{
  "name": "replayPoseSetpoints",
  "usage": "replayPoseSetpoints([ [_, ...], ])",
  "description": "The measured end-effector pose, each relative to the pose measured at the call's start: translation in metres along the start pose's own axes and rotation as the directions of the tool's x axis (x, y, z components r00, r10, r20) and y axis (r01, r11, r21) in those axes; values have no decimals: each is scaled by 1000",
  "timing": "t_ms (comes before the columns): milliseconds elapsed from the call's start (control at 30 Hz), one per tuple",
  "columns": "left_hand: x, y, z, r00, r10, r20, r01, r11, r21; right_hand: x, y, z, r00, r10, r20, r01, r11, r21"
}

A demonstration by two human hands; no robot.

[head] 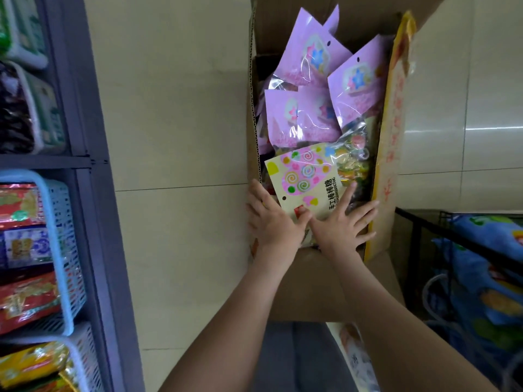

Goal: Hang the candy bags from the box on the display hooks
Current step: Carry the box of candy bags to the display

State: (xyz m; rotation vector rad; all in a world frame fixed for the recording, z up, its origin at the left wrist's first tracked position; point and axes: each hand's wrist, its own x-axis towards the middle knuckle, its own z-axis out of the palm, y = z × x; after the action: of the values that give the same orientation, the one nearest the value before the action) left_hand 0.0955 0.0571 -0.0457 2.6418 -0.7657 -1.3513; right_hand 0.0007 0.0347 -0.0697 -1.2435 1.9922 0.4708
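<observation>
**A:** How did our fingers lie?

**B:** Straight and spread, on both sides. Our right hand (342,226) lay flat with its fingers fanned toward 1 o'clock. Its forefinger ran along the edge of the cream plastic candy bag printed with pink swirl lollipops (304,176). Nothing was pinched.

**A:** And our left hand (271,222)?

**B:** Fanned as well, fingers pointing to 11 o'clock over the near left corner of the brown cardboard box (311,281). Its thumb touched the cream bag's lowest corner, and our two thumbs nearly met.

**A:** Where did that bag sit?

**B:** On top of the heap inside the box, at 12 o'clock from our hands. It lay tilted, with its punched hole toward 7 o'clock. Clear bags of mixed coloured sweets (353,162) lay beside it at 3 o'clock.

**A:** Beyond it?

**B:** Further toward 12 o'clock we saw lilac-headed clear candy bags with star prints (359,80), several of them overlapping. The box's yellow flap with red lettering (393,137) stood open at 2 o'clock.

**A:** Around the box?

**B:** Beige floor tiles (175,108). At 9 o'clock stood a grey-blue metal shelf (93,193) carrying light blue plastic baskets (60,236) of red and yellow packets. At 4 o'clock we saw a black wire rack (424,222) holding blue printed packs (486,278).
</observation>
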Motion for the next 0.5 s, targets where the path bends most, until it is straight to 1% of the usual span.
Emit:
replayPoseSetpoints([
  [67, 2, -4, 1, 999, 51, -5, -51, 999, -9, 0, 0, 2, 1000, -15, -9, 15, 1000, 2],
  [167, 4, -13, 1, 988, 145, -42, -147, 988, -47, 3, -4, 6, 1000, -25, -16, 26, 998, 54],
  [267, 6, -21, -9, 989, 123, -79, -126, 991, -33, 4, -1, 7, 996, -19, -89, 27, 996, 89],
  [333, 5, -23, -14, 990, 115, -87, -117, 993, -21, 6, 4, 1, 991, 10, -133, 9, 990, 144],
  [400, 5, -21, -14, 992, 111, -56, -115, 989, -89, 11, 6, -6, 989, 36, -146, -7, 982, 191],
  [500, 13, -21, -5, 987, 158, -13, -158, 977, -146, 14, 2, -9, 988, 57, -146, -29, 983, 182],
])
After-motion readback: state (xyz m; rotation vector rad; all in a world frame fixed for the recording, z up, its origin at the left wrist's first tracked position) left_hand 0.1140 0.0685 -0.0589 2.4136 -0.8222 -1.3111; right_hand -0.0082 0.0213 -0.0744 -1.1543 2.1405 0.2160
